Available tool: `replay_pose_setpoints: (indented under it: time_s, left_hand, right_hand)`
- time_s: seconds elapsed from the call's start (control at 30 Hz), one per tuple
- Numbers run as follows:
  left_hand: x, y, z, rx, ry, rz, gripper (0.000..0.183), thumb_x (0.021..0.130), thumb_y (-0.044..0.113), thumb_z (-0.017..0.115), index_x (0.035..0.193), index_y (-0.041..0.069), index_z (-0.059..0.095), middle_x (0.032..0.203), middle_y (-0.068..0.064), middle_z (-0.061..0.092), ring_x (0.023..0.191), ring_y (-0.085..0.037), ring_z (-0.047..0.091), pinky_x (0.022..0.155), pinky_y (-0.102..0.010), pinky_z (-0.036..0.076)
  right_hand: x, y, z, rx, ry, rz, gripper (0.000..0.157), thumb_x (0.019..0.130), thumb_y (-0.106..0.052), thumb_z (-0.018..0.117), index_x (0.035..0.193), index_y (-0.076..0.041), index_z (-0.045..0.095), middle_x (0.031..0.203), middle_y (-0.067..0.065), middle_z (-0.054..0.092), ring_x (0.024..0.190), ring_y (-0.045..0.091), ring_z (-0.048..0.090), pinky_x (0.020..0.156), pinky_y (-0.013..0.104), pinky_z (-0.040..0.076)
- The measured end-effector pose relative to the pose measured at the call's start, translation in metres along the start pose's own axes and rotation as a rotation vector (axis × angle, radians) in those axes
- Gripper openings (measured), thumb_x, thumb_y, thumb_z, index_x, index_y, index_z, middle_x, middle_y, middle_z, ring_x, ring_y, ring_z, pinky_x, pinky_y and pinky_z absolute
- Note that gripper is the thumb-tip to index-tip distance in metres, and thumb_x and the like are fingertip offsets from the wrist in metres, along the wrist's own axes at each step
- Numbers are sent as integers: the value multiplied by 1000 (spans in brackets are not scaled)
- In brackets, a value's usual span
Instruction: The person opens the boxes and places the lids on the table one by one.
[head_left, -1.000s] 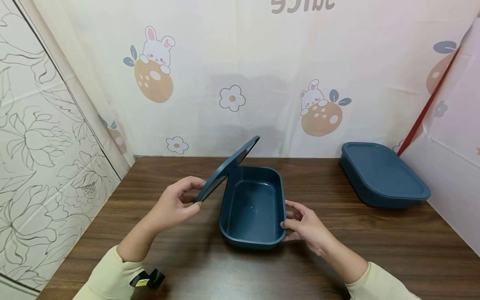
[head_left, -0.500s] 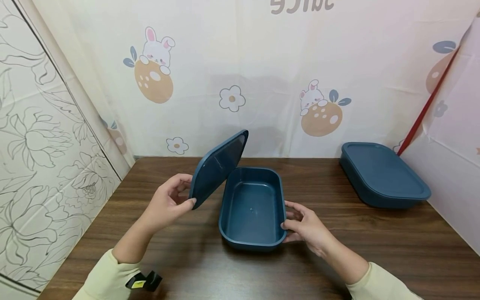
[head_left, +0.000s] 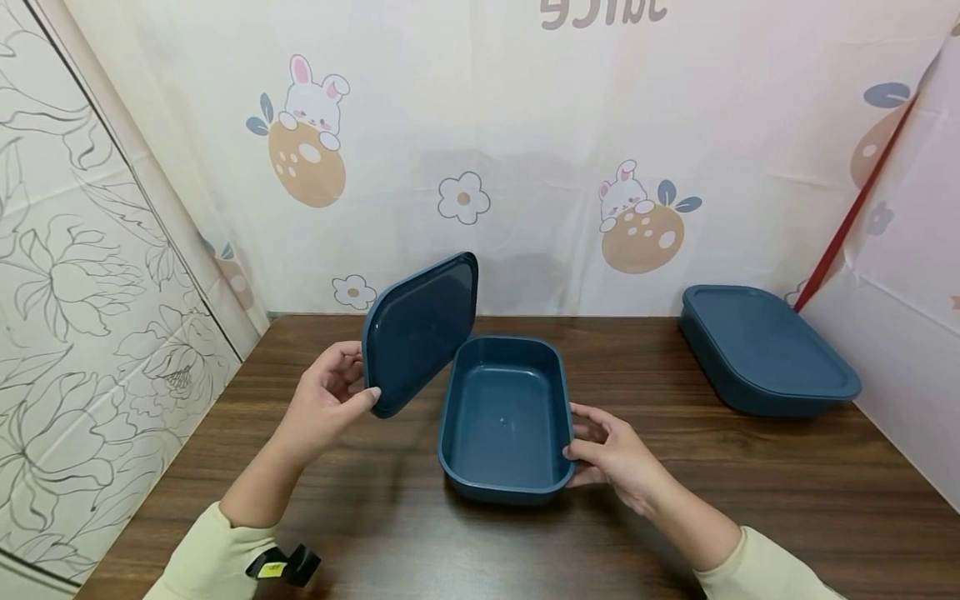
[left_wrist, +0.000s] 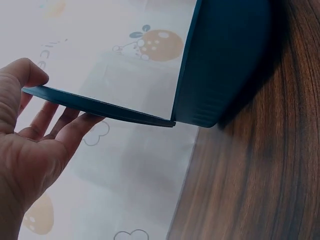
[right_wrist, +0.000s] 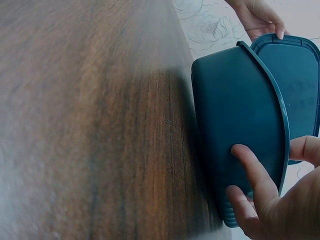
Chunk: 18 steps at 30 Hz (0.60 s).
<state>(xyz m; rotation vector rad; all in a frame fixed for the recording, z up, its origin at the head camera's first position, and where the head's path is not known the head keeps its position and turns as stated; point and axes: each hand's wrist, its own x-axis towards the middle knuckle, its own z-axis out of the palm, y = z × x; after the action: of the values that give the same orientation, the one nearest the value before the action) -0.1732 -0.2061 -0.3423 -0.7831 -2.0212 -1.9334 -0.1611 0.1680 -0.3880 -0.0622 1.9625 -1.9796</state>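
A dark blue rectangular food container (head_left: 504, 417) stands uncovered on the wooden table, its inside bare. My left hand (head_left: 326, 408) grips the matching lid (head_left: 422, 337) by its near left edge, thumb on the underside and fingers behind. The lid is tilted up steeply beside the container, underside toward the head camera, its lower far corner close to the container's back left rim. In the left wrist view the lid (left_wrist: 95, 106) appears edge-on. My right hand (head_left: 611, 454) holds the container's right wall, thumb at the rim and fingers spread on the outside (right_wrist: 240, 120).
Another dark blue container with its lid on (head_left: 772, 350) sits at the back right of the wooden table (head_left: 360, 533). A printed curtain (head_left: 525, 125) hangs along the back edge, and white panels rise at both sides.
My left hand has moved a little left, swinging the lid further away from the container and turning its underside into view. The right hand and the container have stayed in place.
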Motion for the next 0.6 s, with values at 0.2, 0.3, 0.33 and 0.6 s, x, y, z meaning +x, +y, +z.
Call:
replay_pose_setpoints:
  time_s: [0.2, 0.3, 0.33, 0.6]
  left_hand:
    - [-2, -3, -3, -67, 30, 2, 42, 81, -23, 55, 121, -11, 49, 110, -11, 65, 100, -19, 65, 80, -30, 56]
    - [-3, -4, -4, -76, 49, -3, 43, 82, -23, 55, 122, -9, 50, 112, -10, 65, 102, -19, 65, 81, -30, 56]
    - [-3, -4, -5, -74, 53, -4, 44, 82, -22, 56, 123, -9, 50, 112, -10, 65, 102, -19, 65, 81, -30, 56]
    - [-6, -4, -11, -79, 71, -60, 44, 87, -17, 56, 128, -5, 48, 114, -11, 63, 104, -19, 65, 81, -34, 56]
  right_hand:
    - [-1, 0, 0, 3, 3, 3, 71, 85, 2, 61, 148, 4, 28, 134, 36, 45, 89, 34, 68, 71, 47, 58]
    - [0, 0, 1, 6, 4, 0, 71, 85, 2, 61, 148, 4, 28, 134, 36, 45, 89, 33, 68, 71, 47, 58]
    - [0, 0, 1, 7, 4, 0, 71, 85, 2, 61, 148, 4, 28, 134, 36, 45, 89, 33, 68, 71, 47, 58]
    - [0, -4, 4, 18, 4, -14, 71, 85, 2, 60, 148, 4, 29, 135, 36, 44, 90, 34, 68, 71, 48, 58]
